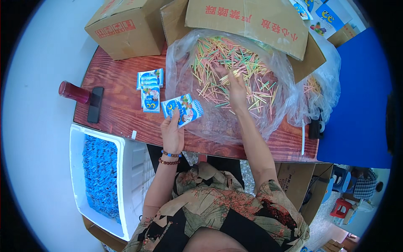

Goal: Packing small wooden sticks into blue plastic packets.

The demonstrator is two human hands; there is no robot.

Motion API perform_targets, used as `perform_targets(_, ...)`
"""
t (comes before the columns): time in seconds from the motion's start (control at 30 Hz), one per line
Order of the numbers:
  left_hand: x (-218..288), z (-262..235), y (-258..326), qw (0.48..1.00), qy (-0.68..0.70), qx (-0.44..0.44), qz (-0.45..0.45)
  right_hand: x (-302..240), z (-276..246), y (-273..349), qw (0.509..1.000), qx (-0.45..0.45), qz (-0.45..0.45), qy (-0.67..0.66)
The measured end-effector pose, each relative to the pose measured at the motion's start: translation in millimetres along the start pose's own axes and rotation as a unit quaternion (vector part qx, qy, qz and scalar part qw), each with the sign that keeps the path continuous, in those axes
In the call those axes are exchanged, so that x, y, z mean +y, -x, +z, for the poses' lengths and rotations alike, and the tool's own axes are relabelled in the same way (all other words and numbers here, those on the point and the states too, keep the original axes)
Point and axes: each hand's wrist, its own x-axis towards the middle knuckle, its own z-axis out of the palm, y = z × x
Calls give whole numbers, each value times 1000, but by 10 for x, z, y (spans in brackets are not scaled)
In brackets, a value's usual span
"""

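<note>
My left hand (172,133) holds a fanned stack of small blue-and-white printed packets (181,109) above the wooden table (117,113). My right hand (236,90) reaches into a big clear plastic bag (184,63) filled with thin coloured sticks (218,54). Its fingers pinch a few of these sticks. More of the same packets (150,88) lie in a small pile on the table, left of the bag.
Cardboard boxes (126,27) stand at the table's far edge, one flap (252,21) over the bag. A red bottle (74,92) and a dark phone (95,105) lie at the left. A white foam box (126,168) with blue packets sits lower left. A blue surface (357,105) borders the right.
</note>
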Motion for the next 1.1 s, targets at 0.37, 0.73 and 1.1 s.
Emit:
perform_targets(0.37, -111, 316, -63, 1000, 20, -21, 5, -558, 600, 519, 940, -12, -71, -334)
perform_targets(0.73, -86, 337, -28, 998, 58, 12, 32, -506, 786, 715, 957, 50, -66, -277)
perform_targets(1.1, -157, 263, -103, 995, 85, 4, 60, -566, 880, 794, 994, -15, -63, -85)
